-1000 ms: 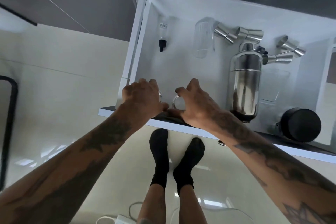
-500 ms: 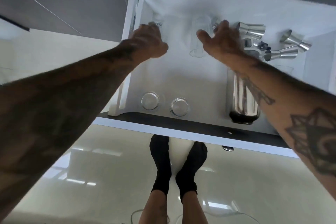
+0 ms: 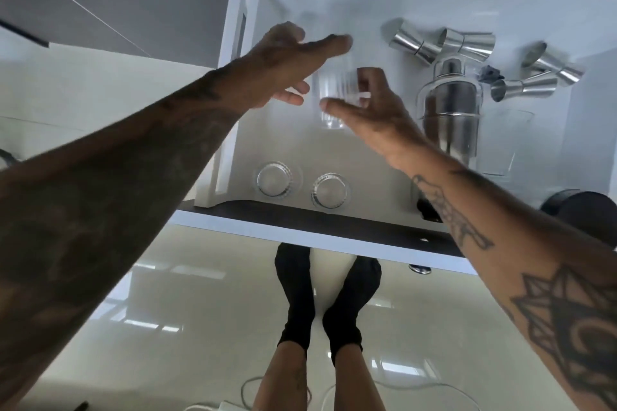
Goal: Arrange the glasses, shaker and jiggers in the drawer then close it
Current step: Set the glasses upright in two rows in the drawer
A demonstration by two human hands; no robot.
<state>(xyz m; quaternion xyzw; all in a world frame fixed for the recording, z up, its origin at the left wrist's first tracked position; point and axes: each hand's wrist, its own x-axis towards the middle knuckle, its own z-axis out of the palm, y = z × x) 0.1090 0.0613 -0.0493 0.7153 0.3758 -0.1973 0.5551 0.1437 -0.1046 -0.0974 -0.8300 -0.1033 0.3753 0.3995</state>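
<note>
The white drawer (image 3: 300, 232) stands pulled out. A tall clear glass (image 3: 335, 90), blurred, lies in its middle. My right hand (image 3: 377, 110) curls its thumb and fingers around this glass. My left hand (image 3: 283, 67) hovers at the glass's left with fingers stretched out, holding nothing. Two small glasses (image 3: 273, 178) (image 3: 330, 191) stand upright side by side at the front. The steel shaker (image 3: 450, 103) lies right of my right hand. Several steel jiggers (image 3: 414, 43) (image 3: 467, 43) (image 3: 551, 65) (image 3: 524, 88) lie along the back right.
Another clear glass (image 3: 507, 143) lies right of the shaker. A black round container (image 3: 584, 213) sits at the drawer's front right corner. Below the drawer front are my feet in black socks (image 3: 327, 304) on a glossy floor, with white cables (image 3: 253, 390).
Both hands left the two small glasses at the front and reached to the back. Now they have come together around the tall glass, which has shifted left and nearer.
</note>
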